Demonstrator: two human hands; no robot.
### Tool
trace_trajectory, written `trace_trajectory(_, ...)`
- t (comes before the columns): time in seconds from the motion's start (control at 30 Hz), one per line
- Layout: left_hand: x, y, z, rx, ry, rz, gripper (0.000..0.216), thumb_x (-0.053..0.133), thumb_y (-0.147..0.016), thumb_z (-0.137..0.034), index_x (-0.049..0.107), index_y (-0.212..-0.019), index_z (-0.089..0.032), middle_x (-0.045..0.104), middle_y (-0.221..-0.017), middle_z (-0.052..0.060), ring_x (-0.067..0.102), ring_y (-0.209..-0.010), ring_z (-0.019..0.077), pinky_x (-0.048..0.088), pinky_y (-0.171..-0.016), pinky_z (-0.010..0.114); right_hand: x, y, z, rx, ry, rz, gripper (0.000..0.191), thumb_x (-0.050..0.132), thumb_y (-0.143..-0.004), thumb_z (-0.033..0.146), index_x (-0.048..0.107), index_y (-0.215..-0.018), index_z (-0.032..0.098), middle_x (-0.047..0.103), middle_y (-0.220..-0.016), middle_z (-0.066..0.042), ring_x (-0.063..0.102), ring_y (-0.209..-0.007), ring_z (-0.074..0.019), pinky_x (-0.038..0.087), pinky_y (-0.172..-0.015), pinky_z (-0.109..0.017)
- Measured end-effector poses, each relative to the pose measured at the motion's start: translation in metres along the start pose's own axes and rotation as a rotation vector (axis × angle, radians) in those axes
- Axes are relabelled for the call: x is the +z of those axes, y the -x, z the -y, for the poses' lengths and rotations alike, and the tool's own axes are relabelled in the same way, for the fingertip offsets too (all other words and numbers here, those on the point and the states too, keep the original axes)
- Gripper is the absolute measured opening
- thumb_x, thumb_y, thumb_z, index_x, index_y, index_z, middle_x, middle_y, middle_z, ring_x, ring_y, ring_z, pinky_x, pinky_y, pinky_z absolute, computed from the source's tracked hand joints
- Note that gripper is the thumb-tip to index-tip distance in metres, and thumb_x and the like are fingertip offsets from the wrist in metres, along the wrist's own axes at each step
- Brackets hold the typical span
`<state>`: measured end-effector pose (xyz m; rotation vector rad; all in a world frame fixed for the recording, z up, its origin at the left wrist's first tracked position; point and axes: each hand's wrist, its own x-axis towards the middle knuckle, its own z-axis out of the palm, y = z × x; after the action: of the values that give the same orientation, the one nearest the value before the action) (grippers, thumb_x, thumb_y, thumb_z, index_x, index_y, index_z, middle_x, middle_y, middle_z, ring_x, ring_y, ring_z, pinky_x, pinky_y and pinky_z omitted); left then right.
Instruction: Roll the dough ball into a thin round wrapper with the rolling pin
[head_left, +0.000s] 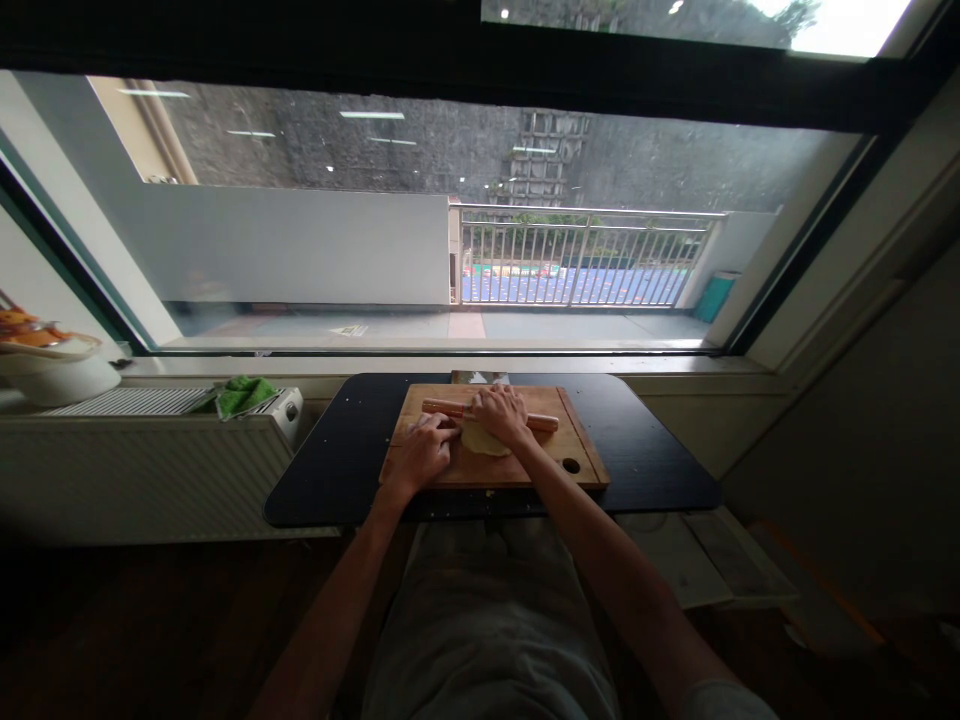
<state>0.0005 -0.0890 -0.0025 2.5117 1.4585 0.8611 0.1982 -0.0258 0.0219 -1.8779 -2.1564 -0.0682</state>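
Observation:
On a wooden cutting board (553,455) lies a flat, pale, roundish piece of dough (481,440). A reddish-brown wooden rolling pin (543,423) crosses the board, over the dough's far edge. My right hand (501,410) is laid over the middle of the pin, with its fingers curved round it. At the dough's left edge, my left hand (426,452) has its thumb and fingers drawn together on the rim. The exact fingertip contact there is small and dim.
The board rests on a dark folding table (652,470) with small crumbs on it. Behind the board sits a small flat item (480,377), partly hidden. A white radiator (150,470) with a green cloth (244,397) stands left. A large window rises beyond the sill (375,365).

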Motion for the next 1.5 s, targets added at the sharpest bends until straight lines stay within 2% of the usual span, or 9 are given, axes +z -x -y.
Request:
trace_trajectory(0.23,0.002,0.0,0.003,0.04,0.081,-0.028,0.046,0.053,-0.088,-0.008,0.086,-0.11,-0.03,0.075,-0.126,0.005,0.064,-0.121,0.0253,0.047,-0.116,0.043,-0.003,0.004,0.0,-0.029,0.049,0.001,0.039,0.038,-0.112,0.039,0.073,-0.119,0.023,0.073,-0.132,-0.014,0.063,-0.122,-0.0287,0.046,-0.106,-0.042)
trace_trajectory(0.4,-0.002,0.002,0.001,0.032,0.221,-0.182,0.037,0.049,-0.082,-0.005,0.081,-0.081,-0.025,0.076,-0.111,0.005,0.068,-0.111,0.0221,0.051,-0.109,0.038,-0.015,0.022,0.008,-0.124,0.119,0.011,0.042,0.034,-0.113,0.034,0.074,-0.118,0.024,0.076,-0.124,-0.013,0.063,-0.119,-0.0283,0.046,-0.105,-0.042)
trace_trajectory(0.53,-0.008,0.006,0.007,-0.196,0.354,-0.466,0.026,0.046,-0.081,-0.009,0.064,-0.07,-0.023,0.071,-0.087,0.004,0.068,-0.091,0.0212,0.055,-0.094,0.036,-0.024,0.042,0.015,-0.169,0.122,0.054,0.042,0.034,-0.113,0.035,0.072,-0.127,0.024,0.074,-0.132,-0.013,0.062,-0.124,-0.0304,0.042,-0.113,-0.051)
trace_trajectory(0.7,-0.005,0.005,0.017,-0.526,0.431,-0.66,0.014,0.052,-0.083,-0.017,0.061,-0.091,-0.024,0.068,-0.089,0.002,0.067,-0.087,0.0219,0.057,-0.087,0.037,-0.022,0.072,0.023,-0.155,0.065,0.009,0.052,0.029,-0.114,0.043,0.061,-0.148,0.023,0.062,-0.155,-0.014,0.047,-0.148,-0.0333,0.02,-0.128,-0.063)
trace_trajectory(0.83,-0.001,0.002,0.018,-0.484,0.366,-0.623,0.016,0.052,-0.086,-0.02,0.063,-0.096,-0.024,0.069,-0.099,0.005,0.069,-0.095,0.0224,0.059,-0.093,0.038,-0.015,0.097,0.027,-0.175,0.041,-0.08,0.065,0.026,-0.114,0.048,0.043,-0.165,0.012,0.045,-0.169,-0.021,0.032,-0.16,-0.0343,0.012,-0.132,-0.059)
trace_trajectory(0.93,-0.001,0.002,0.017,-0.43,0.346,-0.562,0.012,0.054,-0.09,-0.027,0.065,-0.092,-0.023,0.069,-0.098,0.006,0.07,-0.093,0.0229,0.059,-0.089,0.037,-0.014,0.103,0.026,-0.203,0.033,-0.109,0.068,0.026,-0.114,0.051,0.04,-0.167,0.011,0.038,-0.173,-0.021,0.027,-0.163,-0.0337,0.01,-0.133,-0.056)
trace_trajectory(1.17,0.001,0.0,0.019,-0.357,0.295,-0.439,0.024,0.059,-0.093,-0.042,0.07,-0.087,-0.022,0.072,-0.093,0.007,0.07,-0.086,0.0236,0.059,-0.087,0.039,-0.018,0.075,0.024,-0.145,0.041,0.003,0.065,0.025,-0.113,0.052,0.042,-0.167,0.02,0.033,-0.176,-0.016,0.03,-0.162,-0.0381,0.016,-0.13,-0.064)
trace_trajectory(1.3,0.004,-0.001,0.021,-0.325,0.264,-0.409,0.023,0.06,-0.095,-0.039,0.075,-0.1,-0.022,0.077,-0.105,0.009,0.072,-0.098,0.0257,0.059,-0.096,0.041,-0.016,0.052,0.022,-0.096,0.064,0.036,0.062,0.029,-0.111,0.048,0.039,-0.169,0.026,0.039,-0.174,-0.013,0.031,-0.161,-0.0382,0.02,-0.128,-0.066)
trace_trajectory(1.5,0.008,0.0,0.022,-0.309,0.179,-0.381,0.036,0.059,-0.095,-0.032,0.073,-0.127,-0.022,0.077,-0.123,0.011,0.071,-0.112,0.0284,0.056,-0.107,0.045,-0.017,0.017,0.015,-0.075,0.047,0.065,0.055,0.026,-0.112,0.045,0.053,-0.159,0.031,0.055,-0.163,-0.012,0.042,-0.154,-0.0359,0.027,-0.125,-0.062)
